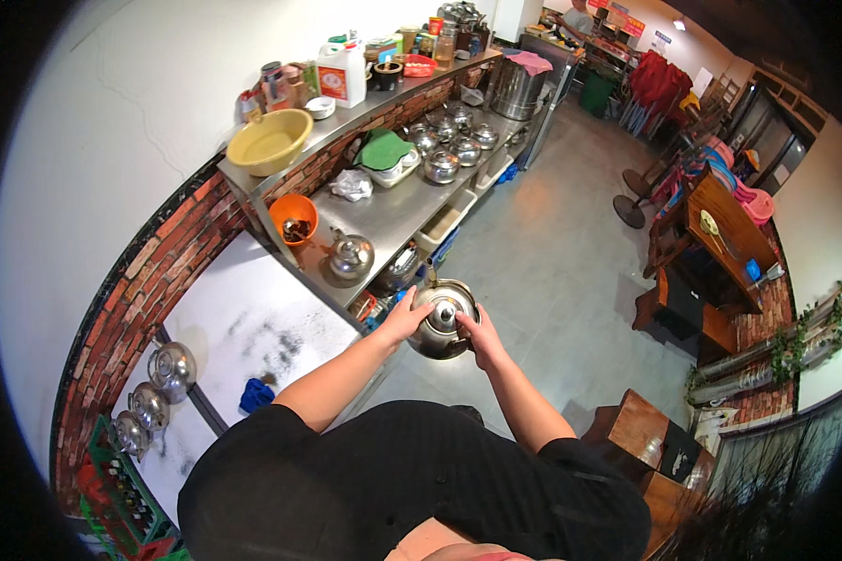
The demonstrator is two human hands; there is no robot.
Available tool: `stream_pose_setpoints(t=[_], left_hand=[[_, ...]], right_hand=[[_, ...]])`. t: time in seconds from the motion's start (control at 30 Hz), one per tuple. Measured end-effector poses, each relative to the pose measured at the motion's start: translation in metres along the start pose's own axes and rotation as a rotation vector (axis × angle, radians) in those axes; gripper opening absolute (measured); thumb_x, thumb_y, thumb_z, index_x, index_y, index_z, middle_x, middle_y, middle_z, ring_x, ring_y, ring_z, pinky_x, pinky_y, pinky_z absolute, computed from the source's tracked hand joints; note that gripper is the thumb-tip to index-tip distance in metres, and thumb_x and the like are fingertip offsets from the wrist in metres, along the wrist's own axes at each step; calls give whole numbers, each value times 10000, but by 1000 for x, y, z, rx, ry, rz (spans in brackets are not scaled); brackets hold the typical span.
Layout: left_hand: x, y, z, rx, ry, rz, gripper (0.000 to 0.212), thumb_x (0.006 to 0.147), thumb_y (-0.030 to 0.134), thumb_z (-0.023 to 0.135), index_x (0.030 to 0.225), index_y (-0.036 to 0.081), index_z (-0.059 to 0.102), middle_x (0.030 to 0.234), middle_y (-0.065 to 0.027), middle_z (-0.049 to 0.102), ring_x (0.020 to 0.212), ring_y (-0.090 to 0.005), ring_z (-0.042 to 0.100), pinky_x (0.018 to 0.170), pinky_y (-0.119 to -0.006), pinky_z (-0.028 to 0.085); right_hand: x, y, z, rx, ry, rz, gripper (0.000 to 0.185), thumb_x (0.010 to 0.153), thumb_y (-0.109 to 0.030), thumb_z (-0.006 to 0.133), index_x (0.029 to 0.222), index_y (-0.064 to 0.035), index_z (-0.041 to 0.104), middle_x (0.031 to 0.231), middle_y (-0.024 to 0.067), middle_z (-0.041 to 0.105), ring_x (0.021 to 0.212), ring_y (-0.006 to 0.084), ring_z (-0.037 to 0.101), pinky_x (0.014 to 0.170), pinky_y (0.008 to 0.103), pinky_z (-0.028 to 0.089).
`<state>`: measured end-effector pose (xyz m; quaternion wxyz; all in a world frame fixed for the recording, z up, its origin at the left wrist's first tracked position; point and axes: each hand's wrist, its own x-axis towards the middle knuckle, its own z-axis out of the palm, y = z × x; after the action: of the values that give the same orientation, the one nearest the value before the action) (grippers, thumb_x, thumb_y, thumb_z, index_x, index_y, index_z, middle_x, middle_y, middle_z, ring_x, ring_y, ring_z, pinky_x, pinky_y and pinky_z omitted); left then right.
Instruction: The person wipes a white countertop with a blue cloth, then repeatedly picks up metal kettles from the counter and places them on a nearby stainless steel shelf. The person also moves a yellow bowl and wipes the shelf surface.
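Between my two hands is a shiny metal teapot (443, 329) with a lid and knob, held above the floor, its spout pointing away from me. My left hand (408, 319) grips its left side, thumb on the lid. On the right side my right hand (483, 338) holds it, thumb near the knob; the fingers below are partly hidden. Another metal teapot (351, 257) stands on the steel shelf (379, 217) beyond my left hand, beside an orange bowl (294, 219) with dark contents. Several more metal teapots (441, 167) stand farther along this shelf.
On the white surface (274, 336) at left lie a blue cloth (256, 396) and metal kettles (172, 366). A yellow basin (270, 142) and a white jug (342, 73) stand on the upper ledge. Wooden furniture (726, 231) is at right. A person (577, 19) stands far back.
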<state>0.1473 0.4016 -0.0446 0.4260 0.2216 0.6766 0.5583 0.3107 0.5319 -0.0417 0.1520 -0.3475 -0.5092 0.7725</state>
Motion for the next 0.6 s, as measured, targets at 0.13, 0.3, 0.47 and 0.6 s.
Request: stream_pose_setpoints(t=[0.13,0.3,0.47,0.6], left_hand=[[31,21,59,-19,-57,-32,842,973,289,623,1579,-5,118,1586,-199,313,1431,-260,346,1162,-351,268],[63,26,116,63,-46,-44,863,939,348,653,1561,-26,186,1568,-236,332,1439,-292,356,1161,-366,302],[110,34,139,112,-62,8,864,922,351,663,1559,-19,212,1561,-242,339,1424,-298,381,1147,-376,328],[142,61,153,94,-83,37,874,908,353,675,1556,-23,225,1545,-247,363,1414,-297,396,1144,-362,331]], right_hand=[[14,-17,-63,9,-16,-50,597,906,-276,708,1401,-68,446,1196,97,622,1039,185,599,850,342,503],[27,-28,-122,16,37,-67,534,910,-283,698,1358,-91,479,1108,56,627,952,153,584,781,320,493],[47,-48,-151,88,43,-68,583,911,-266,691,1411,-103,440,1183,75,617,997,180,601,811,340,510],[83,-59,-176,97,71,-64,955,880,-270,739,1563,39,147,1475,205,452,1319,265,473,1092,366,374]])
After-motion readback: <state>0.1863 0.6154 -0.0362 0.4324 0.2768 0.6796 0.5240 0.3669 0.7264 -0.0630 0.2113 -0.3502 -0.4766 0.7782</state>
